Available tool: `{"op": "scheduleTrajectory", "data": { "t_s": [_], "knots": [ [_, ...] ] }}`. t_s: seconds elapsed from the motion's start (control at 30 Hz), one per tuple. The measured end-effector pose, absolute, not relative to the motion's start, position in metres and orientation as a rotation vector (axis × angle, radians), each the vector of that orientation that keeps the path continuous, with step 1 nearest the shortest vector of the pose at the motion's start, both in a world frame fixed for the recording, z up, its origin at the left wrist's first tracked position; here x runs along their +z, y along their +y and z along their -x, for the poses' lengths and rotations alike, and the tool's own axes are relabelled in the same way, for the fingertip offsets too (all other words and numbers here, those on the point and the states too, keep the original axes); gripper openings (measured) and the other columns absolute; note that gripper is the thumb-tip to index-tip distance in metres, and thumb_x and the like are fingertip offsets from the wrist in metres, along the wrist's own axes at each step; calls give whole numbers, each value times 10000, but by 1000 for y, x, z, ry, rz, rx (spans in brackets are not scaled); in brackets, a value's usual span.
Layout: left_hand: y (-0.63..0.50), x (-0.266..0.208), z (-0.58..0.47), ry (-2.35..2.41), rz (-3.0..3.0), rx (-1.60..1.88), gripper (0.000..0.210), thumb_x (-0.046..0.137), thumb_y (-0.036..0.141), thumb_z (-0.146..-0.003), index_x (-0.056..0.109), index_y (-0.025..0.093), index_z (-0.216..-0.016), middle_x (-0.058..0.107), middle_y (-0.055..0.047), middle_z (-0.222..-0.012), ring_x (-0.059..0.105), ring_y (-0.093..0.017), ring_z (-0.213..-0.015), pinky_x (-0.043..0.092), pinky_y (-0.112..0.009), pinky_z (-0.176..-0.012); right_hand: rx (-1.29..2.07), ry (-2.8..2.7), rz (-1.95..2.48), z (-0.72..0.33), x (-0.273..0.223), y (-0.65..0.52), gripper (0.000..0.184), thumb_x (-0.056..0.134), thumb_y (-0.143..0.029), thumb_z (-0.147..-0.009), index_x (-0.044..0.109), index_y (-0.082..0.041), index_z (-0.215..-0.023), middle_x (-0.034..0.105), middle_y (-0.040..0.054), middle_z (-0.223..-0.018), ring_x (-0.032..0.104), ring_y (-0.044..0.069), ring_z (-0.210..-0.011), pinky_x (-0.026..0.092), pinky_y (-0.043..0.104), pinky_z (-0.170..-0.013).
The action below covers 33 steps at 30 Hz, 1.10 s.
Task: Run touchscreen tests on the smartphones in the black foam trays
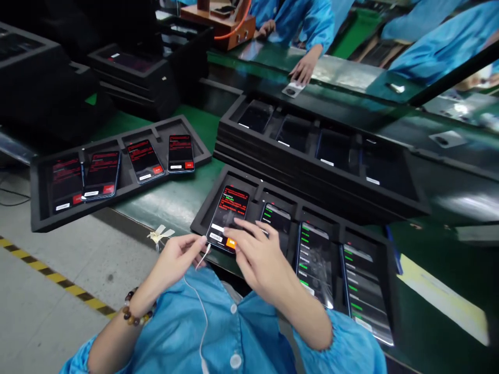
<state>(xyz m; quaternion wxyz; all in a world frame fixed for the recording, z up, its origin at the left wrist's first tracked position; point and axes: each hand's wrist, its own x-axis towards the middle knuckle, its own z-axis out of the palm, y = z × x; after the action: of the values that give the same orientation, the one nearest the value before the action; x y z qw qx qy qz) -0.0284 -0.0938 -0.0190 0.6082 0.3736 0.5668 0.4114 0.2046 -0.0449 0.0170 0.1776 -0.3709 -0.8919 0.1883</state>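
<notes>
The phone (231, 209) lies in the leftmost slot of the near foam tray (208, 206), just ahead of both hands, its long axis running away from the person and slanting a little rightward. The left hand (181, 257) is at its near left corner, thumb and forefinger drawn together by a white cable (208, 250); whether they pinch the plug or the phone's edge, I can't quite tell from here. The right hand (260, 255) spreads loose fingers over the screen, hiding much of the next phone (277, 216)
</notes>
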Motion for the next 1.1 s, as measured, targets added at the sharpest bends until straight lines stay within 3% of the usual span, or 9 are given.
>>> {"op": "scheduleTrajectory", "data": {
  "t_s": [0.17,0.27,0.33,0.43,0.53,0.63,0.87,1.1],
  "knots": [
    [-88,-17,38,1408,-1004,950,548,737,716,-938,803,187,-810,774,-73,-714,706,-209,-617,582,-287,-594,427,-2353,1040,-210,16,-71,472,460,-50,-1039,629,-239,-1437,767,81,-1397,606,274,-1465,353,525,-1200],
    [-83,-21,45,1641,-1162,1057,468,697,610,-1009,772,205,-786,737,-42,-701,677,-194,-646,542,-273,-626,391,-2141,906,-219,6,-96,399,536,-22,-967,665,-210,-1293,819,70,-1224,734,257,-1237,471,467,-1067],
    [-76,-24,49,1764,-1313,1138,380,691,530,-1040,776,210,-853,746,-40,-805,689,-199,-759,542,-277,-711,442,-2073,774,-223,-9,-114,361,543,-20,-923,684,-175,-1217,818,75,-1050,767,232,-990,550,419,-895],
    [-59,-28,52,1699,-1460,1165,331,663,497,-1071,789,203,-1155,787,-92,-1138,735,-236,-1012,579,-326,-913,531,-2039,763,-226,-39,-136,324,538,-29,-926,693,-149,-1185,780,78,-917,722,210,-788,582,380,-712],
    [-38,-28,47,1514,-1526,1078,460,579,552,-1109,738,207,-1369,716,-152,-1469,670,-304,-1373,506,-448,-1195,477,-1960,937,-238,-64,-147,350,556,-28,-933,713,-188,-1201,779,69,-921,729,223,-781,597,405,-699],
    [-21,-27,39,1412,-1561,1009,553,549,629,-1106,715,220,-1440,572,-164,-1672,478,-347,-1602,363,-542,-1334,340,-1930,1085,-255,-80,-157,361,579,-28,-930,737,-215,-1196,778,57,-938,737,230,-806,591,421,-740],
    [-7,-32,33,1380,-1570,1043,586,573,662,-1085,720,223,-1444,493,-165,-1740,407,-380,-1648,312,-591,-1357,-91,-1808,1506,-280,-115,-187,258,683,-80,-927,686,-283,-1087,757,59,-1061,682,273,-955,528,458,-826],
    [-10,-33,33,1394,-1579,1084,442,687,563,-1055,784,239,-1340,537,-142,-1712,469,-387,-1609,337,-594,-1344,-184,-1776,1615,-293,-140,-193,374,762,-172,-838,629,-429,-1075,756,9,-970,654,357,-833,477,567,-707]
  ]
}}
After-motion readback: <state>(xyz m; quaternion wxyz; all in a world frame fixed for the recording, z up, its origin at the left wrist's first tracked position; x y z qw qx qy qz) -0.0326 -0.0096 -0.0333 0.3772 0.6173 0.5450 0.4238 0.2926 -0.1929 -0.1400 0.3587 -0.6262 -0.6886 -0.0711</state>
